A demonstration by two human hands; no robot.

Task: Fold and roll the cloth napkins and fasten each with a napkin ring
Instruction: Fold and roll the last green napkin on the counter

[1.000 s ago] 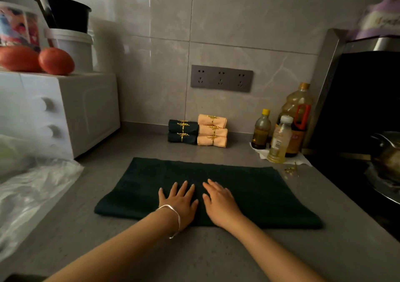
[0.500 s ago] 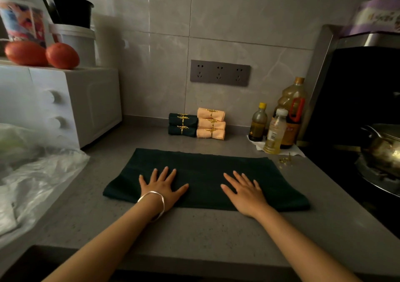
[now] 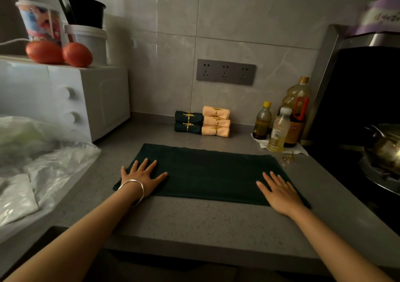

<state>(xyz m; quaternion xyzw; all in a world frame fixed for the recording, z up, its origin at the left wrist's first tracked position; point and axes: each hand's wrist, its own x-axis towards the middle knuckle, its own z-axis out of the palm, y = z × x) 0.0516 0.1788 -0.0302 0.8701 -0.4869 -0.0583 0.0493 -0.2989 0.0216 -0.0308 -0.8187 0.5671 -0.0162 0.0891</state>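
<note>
A dark green napkin point(image 3: 207, 171) lies flat on the grey counter, folded into a wide rectangle. My left hand point(image 3: 141, 175) presses flat on its left end, fingers spread, with a silver bangle at the wrist. My right hand point(image 3: 279, 192) presses flat on its right end. Against the back wall sit rolled napkins with gold rings: two dark green ones point(image 3: 188, 121) and three peach ones point(image 3: 216, 124). Small gold napkin rings point(image 3: 287, 159) lie loose on the counter past the napkin's far right corner.
A white microwave point(image 3: 65, 100) stands at the left with tomatoes and tubs on top. Plastic bags point(image 3: 43, 169) cover the left counter. Oil bottles point(image 3: 281, 124) stand at the back right. A stove with a metal pot point(image 3: 385, 149) is at the right edge.
Both hands have slid apart along the napkin, from side by side at its middle out to its left and right ends, smoothing it flat.
</note>
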